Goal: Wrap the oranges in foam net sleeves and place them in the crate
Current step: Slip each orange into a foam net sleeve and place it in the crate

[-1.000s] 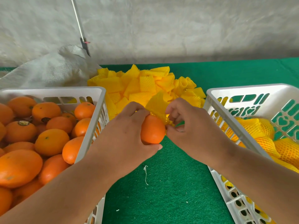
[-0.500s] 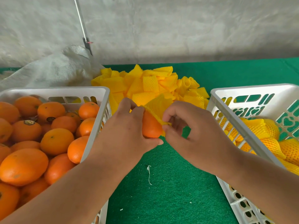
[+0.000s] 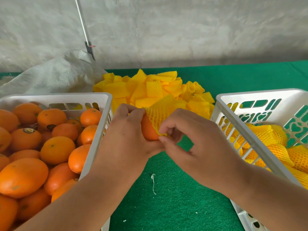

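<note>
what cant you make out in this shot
- Orange, head view: mostly hidden by the left hand and the sleeve.
- Right hand fingertips: curled under, so the pinch on the sleeve edge is unclear.
- Left crate and right crate: cut off by the frame edges, so no count.
- Labels on the crate oranges: too small to read.

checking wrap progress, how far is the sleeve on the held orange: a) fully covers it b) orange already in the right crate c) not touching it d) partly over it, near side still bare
d: the sleeve drapes over the far, upper part of the orange, whose near side shows bare, while the left hand holds the fruit and the right hand pinches the sleeve's edge.
</note>
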